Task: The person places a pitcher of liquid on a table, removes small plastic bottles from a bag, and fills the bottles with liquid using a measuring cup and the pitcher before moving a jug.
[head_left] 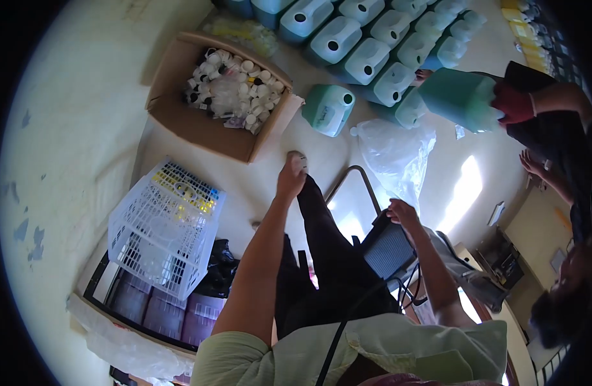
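My left hand (290,179) reaches down and forward, overlapping my shoe (298,159) in the picture. Its fingers are mostly hidden, so whether it is open or closed does not show. My right hand (404,213) is closed, its fingers curled at the narrow end of a large clear plastic bag (397,147). The bag widens away from that hand toward the jugs. Ahead of my left hand, one jug of green liquid (328,110) stands apart on the floor, its opening uncapped. A cardboard box (202,134) full of white caps (249,96) is open to its left.
Rows of green-filled jugs (362,61) stand ahead. At right, a co-worker's gloved hand (513,103) grips another jug (455,96). A white plastic crate (160,226) rests over purple containers (165,315) at left. A chair (387,248) is beside my right arm.
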Motion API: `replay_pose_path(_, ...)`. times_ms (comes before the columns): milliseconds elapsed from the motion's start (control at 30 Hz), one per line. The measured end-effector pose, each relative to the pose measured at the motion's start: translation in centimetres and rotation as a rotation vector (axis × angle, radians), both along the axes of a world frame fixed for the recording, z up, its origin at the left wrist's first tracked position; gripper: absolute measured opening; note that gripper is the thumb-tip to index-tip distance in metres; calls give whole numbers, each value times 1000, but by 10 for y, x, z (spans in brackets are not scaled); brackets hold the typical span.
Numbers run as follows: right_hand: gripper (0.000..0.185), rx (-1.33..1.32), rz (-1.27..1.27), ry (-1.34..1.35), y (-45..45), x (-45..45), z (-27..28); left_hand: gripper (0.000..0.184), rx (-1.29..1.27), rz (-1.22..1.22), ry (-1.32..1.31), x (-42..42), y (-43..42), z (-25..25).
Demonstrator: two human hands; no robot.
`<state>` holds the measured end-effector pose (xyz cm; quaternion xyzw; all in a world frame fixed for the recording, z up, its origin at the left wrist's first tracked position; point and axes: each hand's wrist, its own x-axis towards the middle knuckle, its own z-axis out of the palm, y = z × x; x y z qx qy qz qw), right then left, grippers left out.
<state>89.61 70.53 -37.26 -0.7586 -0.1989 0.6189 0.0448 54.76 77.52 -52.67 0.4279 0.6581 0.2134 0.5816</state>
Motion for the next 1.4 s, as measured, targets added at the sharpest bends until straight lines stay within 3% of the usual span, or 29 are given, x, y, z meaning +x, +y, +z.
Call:
replay_pose_path(67, 36, 38, -9, -2, 4, -1, 12, 42, -122, -33, 59, -46, -52, 34)
replay_pose_path(100, 32, 91, -17, -10, 8, -4, 19, 37, -65, -100, 122, -73, -89, 27)
replay_pose_path(133, 29, 145, -27, -19, 11, -8, 27, 32, 11, -126, 171, -94, -109, 60)
replay_pose_path(167, 29, 199, 22, -68, 14, -15, 39, 29, -99, -35, 127, -117, -135, 79)
replay_pose_path(200, 29, 255, 71, -122, 21, -21, 53, 29, -12, -39, 161, -142, -172, 75)
replay_pose_path(233, 29, 331, 117, -132, 28, -23, 69, 29, -81, -45, 191, -160, -186, 109)
replay_pose_path(333, 27, 449, 320, -283, 56, -19, 112, 30, -164, -10, 338, -221, -278, 126)
replay_pose_path(400, 27, 863, 630, -417, 78, 18, 118, 27, -130, 182, 248, -256, -350, 121)
replay_pose_path(467, 31, 1012, 800, -609, 107, 13, 168, 30, -241, 336, 167, -271, -401, 144)
replay_pose_path(533, 43, 1051, 1235, -915, 141, 25, 195, 32, -318, 457, 142, -271, -442, 166)
replay_pose_path(633, 50, 826, 1517, -1008, 174, 35, 202, 33, -445, 684, 149, -258, -495, 176)
replay_pose_path(667, 47, 750, 1746, -1038, 192, 53, 187, 34, -397, 755, 136, -247, -509, 179)
replay_pose_path(700, 46, 674, 1909, -1027, 203, 56, 182, 35, -472, 807, 123, -232, -510, 194)
replay_pose_path(733, 43, 764, 2029, -981, 214, 63, 173, 36, -546, 871, 108, -215, -500, 213)
replay_pose_path(800, 42, 461, 2274, -988, 229, 46, 169, 36, -528, 879, 118, -185, -508, 227)
replay_pose_path(967, 45, 461, 2326, -938, 263, 79, 102, 35, -683, 1108, 39, -80, -502, 276)
replay_pose_path(1167, 32, 377, 2421, -850, 249, 65, 127, 38, -738, 1058, 10, -55, -496, 289)
replay_pose_path(1267, 30, 397, 2504, -829, 250, 54, 135, 37, -687, 1156, -37, -52, -489, 291)
replay_pose_path(1300, 30, 406, 2529, -818, 250, 50, 140, 35, -704, 1148, -19, -53, -483, 293)
replay_pose_path(1400, 30, 393, 2565, -775, 252, 30, 162, 34, -554, 805, 196, -63, -461, 266)
